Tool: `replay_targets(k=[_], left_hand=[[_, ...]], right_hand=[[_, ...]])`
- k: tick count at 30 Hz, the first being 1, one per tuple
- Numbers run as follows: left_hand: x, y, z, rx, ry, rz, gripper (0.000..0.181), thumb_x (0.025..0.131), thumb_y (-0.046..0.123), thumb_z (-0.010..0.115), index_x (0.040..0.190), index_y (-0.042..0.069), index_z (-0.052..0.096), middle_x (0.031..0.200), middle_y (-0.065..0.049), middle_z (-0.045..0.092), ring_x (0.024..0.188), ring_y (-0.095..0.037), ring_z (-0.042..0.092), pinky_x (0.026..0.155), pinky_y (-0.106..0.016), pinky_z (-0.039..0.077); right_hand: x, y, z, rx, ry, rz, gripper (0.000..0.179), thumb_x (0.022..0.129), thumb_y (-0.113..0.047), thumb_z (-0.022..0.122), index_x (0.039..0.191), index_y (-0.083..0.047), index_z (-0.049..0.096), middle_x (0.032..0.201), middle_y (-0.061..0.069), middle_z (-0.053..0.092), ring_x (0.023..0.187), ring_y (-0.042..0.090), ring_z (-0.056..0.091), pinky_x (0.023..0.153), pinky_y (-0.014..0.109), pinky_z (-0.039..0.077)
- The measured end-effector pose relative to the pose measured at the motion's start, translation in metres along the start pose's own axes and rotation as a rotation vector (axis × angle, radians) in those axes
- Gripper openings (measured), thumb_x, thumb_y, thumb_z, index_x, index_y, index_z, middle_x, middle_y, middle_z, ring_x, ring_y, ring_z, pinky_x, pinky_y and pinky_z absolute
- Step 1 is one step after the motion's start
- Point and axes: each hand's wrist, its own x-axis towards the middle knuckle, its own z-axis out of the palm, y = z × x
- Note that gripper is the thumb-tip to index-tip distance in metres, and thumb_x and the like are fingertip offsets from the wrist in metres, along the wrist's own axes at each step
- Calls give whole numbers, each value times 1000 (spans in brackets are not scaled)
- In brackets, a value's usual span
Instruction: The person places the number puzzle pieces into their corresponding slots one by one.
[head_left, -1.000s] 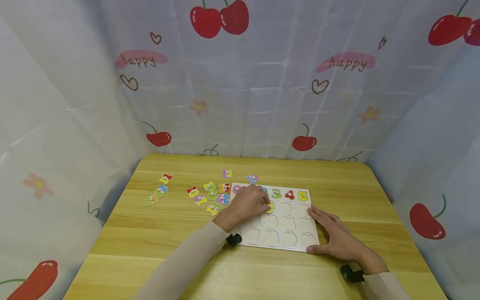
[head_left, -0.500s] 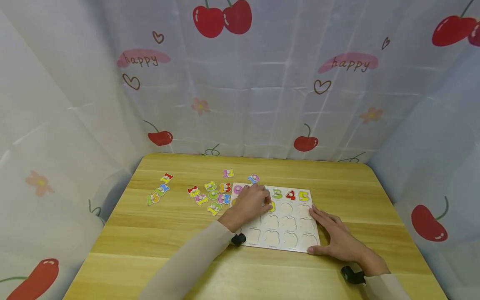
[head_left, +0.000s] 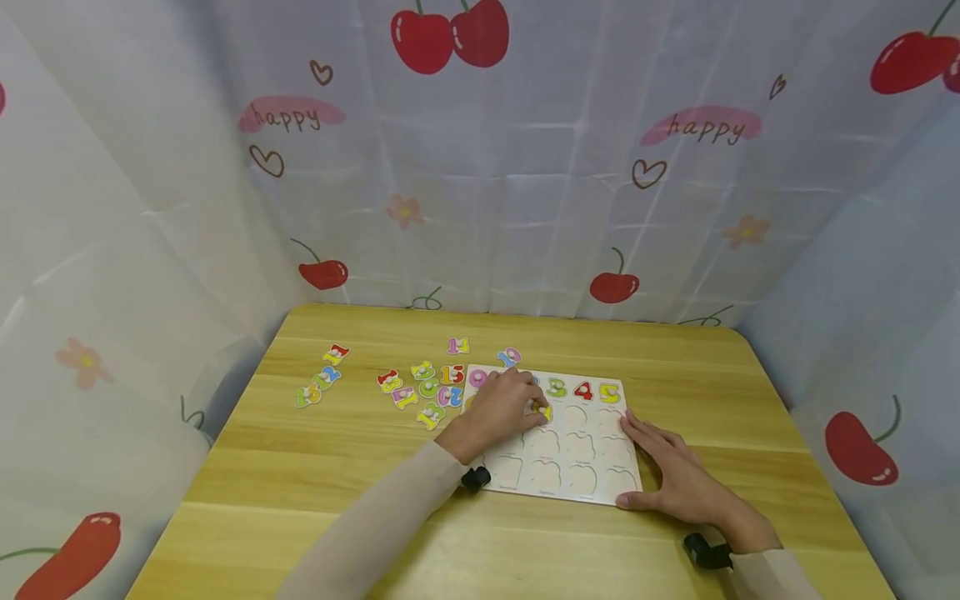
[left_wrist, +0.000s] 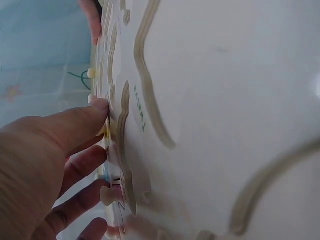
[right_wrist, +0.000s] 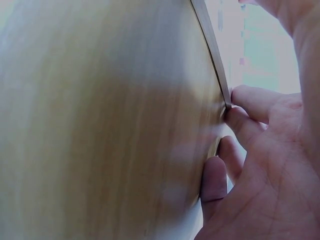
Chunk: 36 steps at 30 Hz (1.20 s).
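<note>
The puzzle board [head_left: 564,458] lies on the table [head_left: 360,517], a curtain [head_left: 495,250] behind. Over its left part is the left hand [head_left: 502,408] — a number piece [head_left: 547,413] at the fingertips; at its right edge, the right hand [head_left: 682,479]. Left of the board lie clustered pieces [head_left: 428,388] — three more [head_left: 326,377] farther left.
</note>
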Motion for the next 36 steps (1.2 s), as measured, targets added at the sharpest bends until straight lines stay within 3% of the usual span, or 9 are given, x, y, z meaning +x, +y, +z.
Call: replay_targets(k=[10,20,29,36], left_hand=[[-5,-5,-1,11,-12,-1,25,105,44,90,123,27,92,128,9,84,118,-16,73,102,-41,61],[-27,-25,-16,-43,51,-44,23,107,39,88,124,24,90,128,4,83,126,-21,76,111,-50,58],[-56,-59,-35,-84,140,-171,20,105,33,90,121,21,90,122,1,83,120,-25,77,104,-53,56],[-75,-85,-48,-76,192,-283,22,102,32,94,119,18,90,121,-3,83,121,-31,77,108,-57,57]], right_hand=[[-1,-1,0,4,-2,1,126,84,-60,102,182,-11,40,192,20,32,159,64,40,115,90,35],[-3,0,1,6,6,-3,125,83,-55,103,181,-11,41,192,19,33,159,63,40,114,91,36],[-2,0,1,0,9,-9,125,84,-58,102,181,-11,40,191,20,33,158,64,40,113,91,36],[-2,0,-1,15,6,2,127,84,-62,101,182,-12,39,192,20,32,159,65,37,114,90,34]])
